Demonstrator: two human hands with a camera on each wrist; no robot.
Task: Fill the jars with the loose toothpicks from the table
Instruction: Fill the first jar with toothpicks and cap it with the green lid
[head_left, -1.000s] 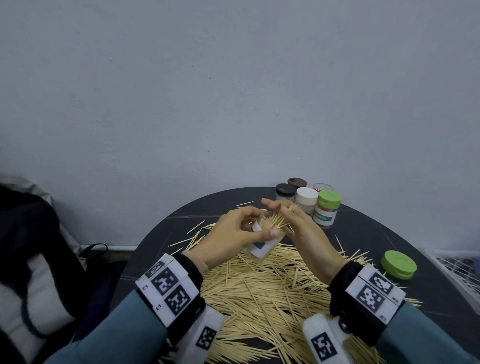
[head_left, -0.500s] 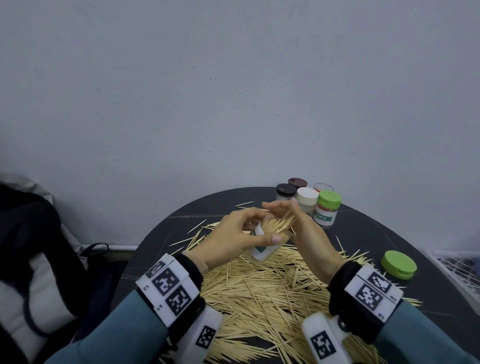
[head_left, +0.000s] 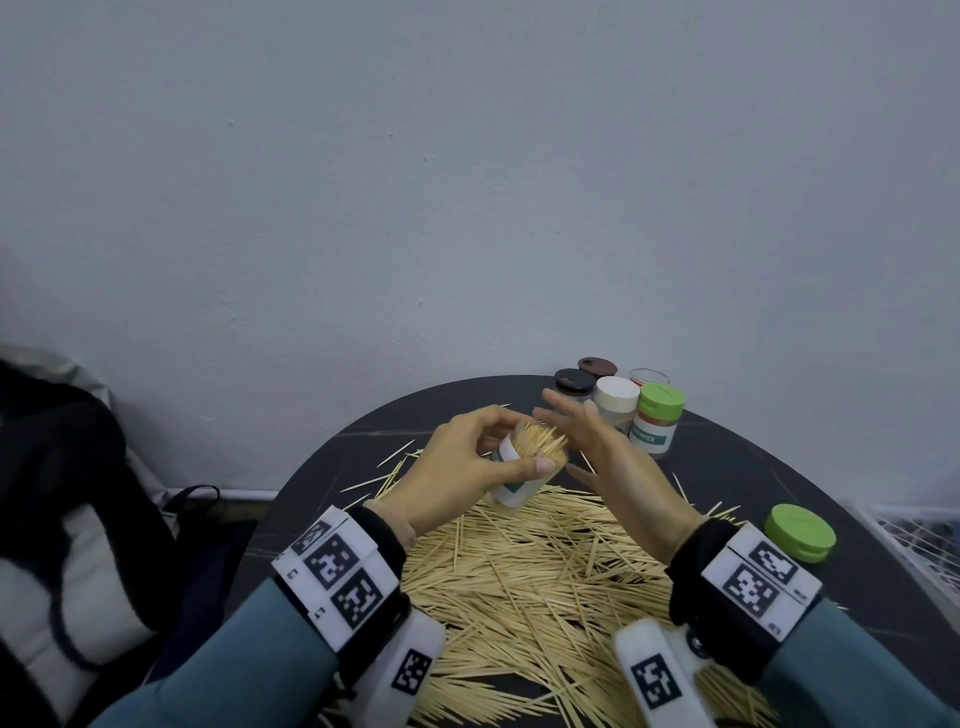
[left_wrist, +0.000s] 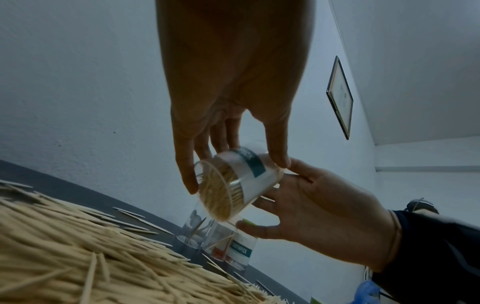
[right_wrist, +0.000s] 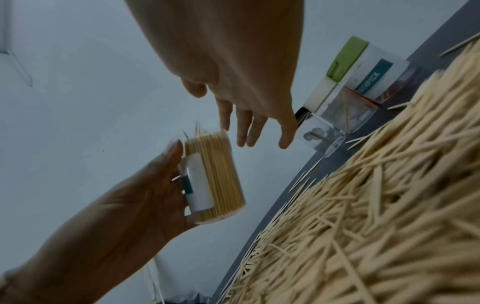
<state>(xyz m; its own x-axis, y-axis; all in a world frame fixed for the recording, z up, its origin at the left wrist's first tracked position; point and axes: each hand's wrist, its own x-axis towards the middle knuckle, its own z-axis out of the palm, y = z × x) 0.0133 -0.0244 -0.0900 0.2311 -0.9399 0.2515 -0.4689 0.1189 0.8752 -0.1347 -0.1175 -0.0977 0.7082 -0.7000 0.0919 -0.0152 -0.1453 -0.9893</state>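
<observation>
jar (head_left: 519, 467) in left hand (head_left: 467, 467) grip

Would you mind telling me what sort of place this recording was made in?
Probably a plain room in a home or office: a small round dark table against a bare pale wall, a framed picture hanging on it, and a dark bag beside the table.

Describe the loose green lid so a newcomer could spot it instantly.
Start at the round dark table strewn with a toothpick pile. Look to its right edge, beyond the right hand. There the green lid lies flat by itself, on no jar, unlike the green-capped jar standing in the cluster at the back.
</observation>
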